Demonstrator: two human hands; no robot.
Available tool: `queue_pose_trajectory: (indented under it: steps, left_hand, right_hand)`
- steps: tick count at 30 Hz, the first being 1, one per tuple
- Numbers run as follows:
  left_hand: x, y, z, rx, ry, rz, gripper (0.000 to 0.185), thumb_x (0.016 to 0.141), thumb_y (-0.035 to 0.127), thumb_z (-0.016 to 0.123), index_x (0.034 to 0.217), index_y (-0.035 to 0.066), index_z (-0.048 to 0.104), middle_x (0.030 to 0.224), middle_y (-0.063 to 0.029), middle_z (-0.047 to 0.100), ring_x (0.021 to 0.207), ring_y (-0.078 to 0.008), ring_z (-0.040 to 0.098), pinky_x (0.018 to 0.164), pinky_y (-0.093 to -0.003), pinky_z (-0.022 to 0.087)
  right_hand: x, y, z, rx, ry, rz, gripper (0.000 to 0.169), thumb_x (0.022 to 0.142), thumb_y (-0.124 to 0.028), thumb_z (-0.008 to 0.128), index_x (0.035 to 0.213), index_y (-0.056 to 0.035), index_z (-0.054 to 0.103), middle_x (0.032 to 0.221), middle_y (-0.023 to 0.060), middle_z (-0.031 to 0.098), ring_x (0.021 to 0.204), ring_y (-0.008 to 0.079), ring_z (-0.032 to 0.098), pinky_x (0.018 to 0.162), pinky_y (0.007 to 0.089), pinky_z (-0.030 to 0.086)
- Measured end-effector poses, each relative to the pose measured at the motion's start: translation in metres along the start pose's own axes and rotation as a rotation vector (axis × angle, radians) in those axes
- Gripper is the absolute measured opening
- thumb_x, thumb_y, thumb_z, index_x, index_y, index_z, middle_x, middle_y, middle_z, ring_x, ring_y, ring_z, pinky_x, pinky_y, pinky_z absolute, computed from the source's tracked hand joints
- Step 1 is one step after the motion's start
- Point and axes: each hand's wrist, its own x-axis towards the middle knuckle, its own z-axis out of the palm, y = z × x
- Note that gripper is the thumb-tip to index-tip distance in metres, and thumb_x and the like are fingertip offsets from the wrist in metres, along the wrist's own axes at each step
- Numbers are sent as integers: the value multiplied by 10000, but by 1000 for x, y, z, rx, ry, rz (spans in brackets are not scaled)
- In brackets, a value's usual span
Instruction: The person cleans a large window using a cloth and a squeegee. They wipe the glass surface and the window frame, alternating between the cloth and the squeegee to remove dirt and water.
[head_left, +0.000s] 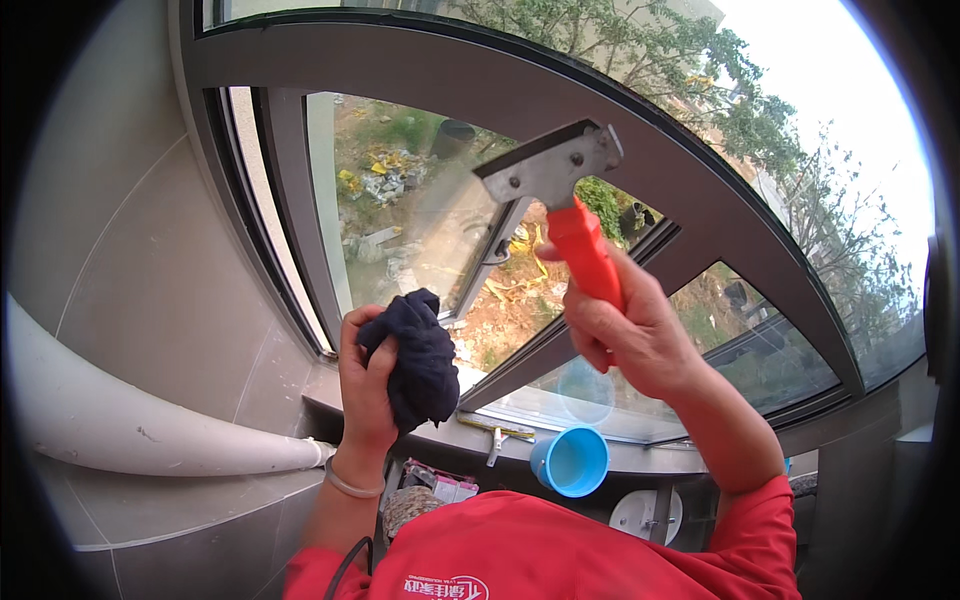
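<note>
A bunched dark navy cloth (420, 364) is gripped in my left hand (367, 375), held up in front of the window opening. My right hand (630, 322) is closed around the red handle of a wide-bladed scraper (585, 232). The scraper's metal head points up and to the left, with its dark blade edge facing the upper left. In this view it overlaps the window frame (420, 56); whether it touches the frame, I cannot tell. Beyond the two hands a window sash (484, 259) with a handle stands swung outward.
On the sill below lie a window squeegee (495, 433) and, to its right, a light-blue bucket (570, 461) with liquid inside. A thick white pipe (150, 405) runs along the tiled wall at left. Outside, far below, are bare ground, debris and trees.
</note>
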Motion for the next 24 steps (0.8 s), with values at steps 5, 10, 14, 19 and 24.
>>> queue_pose_trajectory:
  steps: [5, 10, 14, 19, 24]
  left_hand:
    - [-3, -14, -3, 8, 1, -83, 233, 966, 64, 609, 1176, 67, 509, 1027, -32, 617, 911, -83, 609, 808, -247, 529]
    - [-18, -62, -2, 33, -89, -233, 239, 946, 64, 639, 1160, 65, 532, 1020, -22, 621, 923, -79, 601, 829, -231, 509]
    - [-27, -82, -7, 41, -112, -281, 236, 933, 62, 650, 1145, 59, 546, 1016, -19, 617, 925, -80, 598, 828, -230, 510]
    - [-27, -94, -3, 19, -157, -292, 220, 920, 77, 658, 1116, 53, 561, 1008, -22, 619, 923, -79, 596, 829, -237, 510]
    - [-25, -94, 3, 96, -223, -233, 224, 912, 74, 660, 1113, 52, 562, 1006, -31, 628, 926, -84, 601, 830, -248, 509]
  right_hand:
    - [25, -102, -22, -1067, 448, -563, 462, 1043, -288, 360, 1487, -166, 332, 1031, 119, 593, 704, 108, 568, 586, 292, 457]
    - [37, -171, 3, -2086, 548, -879, 258, 891, -112, 655, 1146, -74, 646, 1068, 133, 688, 842, 231, 692, 711, 338, 565]
    - [51, -179, -15, -2457, 387, -1070, 307, 772, -83, 780, 1073, -102, 722, 1118, -12, 724, 819, 143, 692, 660, 259, 594]
    - [93, -174, 25, -2516, 413, -1007, 158, 812, -54, 700, 965, -83, 673, 989, 28, 714, 782, 184, 707, 617, 294, 580]
    - [119, -189, 59, -2656, 469, -937, 128, 804, -38, 681, 910, -89, 629, 871, 31, 677, 740, 204, 714, 605, 305, 567]
